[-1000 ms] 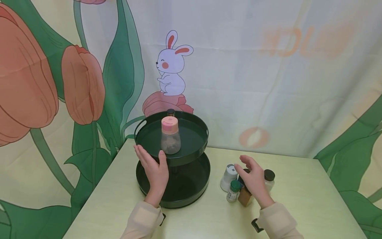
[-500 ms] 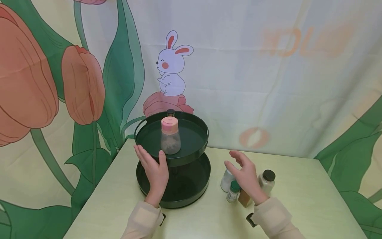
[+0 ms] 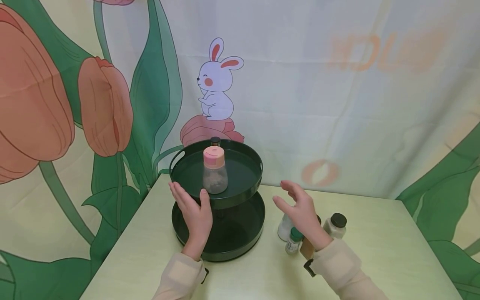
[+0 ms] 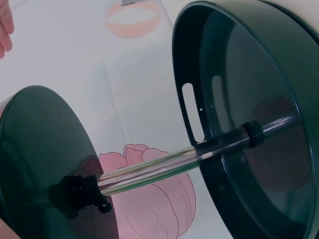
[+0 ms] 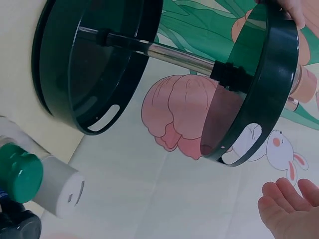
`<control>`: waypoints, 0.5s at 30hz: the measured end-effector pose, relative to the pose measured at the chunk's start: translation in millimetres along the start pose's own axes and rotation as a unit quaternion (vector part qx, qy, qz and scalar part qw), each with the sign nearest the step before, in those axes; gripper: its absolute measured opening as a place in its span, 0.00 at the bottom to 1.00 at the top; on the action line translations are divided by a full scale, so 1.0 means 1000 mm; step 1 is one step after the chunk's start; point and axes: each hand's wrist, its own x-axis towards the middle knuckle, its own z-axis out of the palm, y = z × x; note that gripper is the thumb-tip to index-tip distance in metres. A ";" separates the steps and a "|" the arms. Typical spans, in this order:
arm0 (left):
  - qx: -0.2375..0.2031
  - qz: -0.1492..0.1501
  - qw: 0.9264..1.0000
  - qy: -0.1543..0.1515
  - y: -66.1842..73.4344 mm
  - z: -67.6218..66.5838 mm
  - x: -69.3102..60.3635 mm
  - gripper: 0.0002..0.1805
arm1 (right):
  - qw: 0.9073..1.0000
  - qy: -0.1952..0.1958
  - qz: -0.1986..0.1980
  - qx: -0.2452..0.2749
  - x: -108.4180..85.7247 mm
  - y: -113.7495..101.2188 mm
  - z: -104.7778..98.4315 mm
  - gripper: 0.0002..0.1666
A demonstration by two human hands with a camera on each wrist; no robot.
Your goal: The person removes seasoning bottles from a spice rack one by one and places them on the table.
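Observation:
A dark green two-tier round tray stand stands on the table, its upper tray and lower tray joined by a metal pole. My left hand rests at the front left of the upper tray, fingers extended along its rim; in the right wrist view those fingers touch the rim. On the upper tray stands a clear shaker bottle with a pink cap. My right hand is raised right of the stand, above the small bottles, its fingers loosely bent with nothing held.
Beneath my right hand are a white bottle, a green-capped jar, a brown container and a black-capped jar, some partly hidden. Another black cap shows at the upper tray's back. A printed cloth hangs behind the table.
My right hand has moved left and upward from over the bottles, toward the stand, still holding nothing. The left hand and the stand have stayed in place.

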 end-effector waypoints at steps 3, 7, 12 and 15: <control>0.001 -0.001 1.000 0.000 0.000 0.000 0.000 0.42 | 1.000 -0.004 -0.006 -0.003 0.002 -0.004 0.002 0.28; 0.003 -0.002 1.000 0.000 0.000 0.000 0.000 0.41 | 1.000 -0.014 -0.013 -0.003 0.004 -0.009 0.006 0.29; 0.003 0.000 1.000 0.002 -0.001 0.000 0.000 0.41 | 0.999 -0.024 -0.027 0.007 0.009 -0.018 0.010 0.30; 0.003 0.001 1.000 0.002 -0.001 0.000 0.000 0.41 | 0.999 -0.034 -0.028 0.011 0.012 -0.023 0.012 0.31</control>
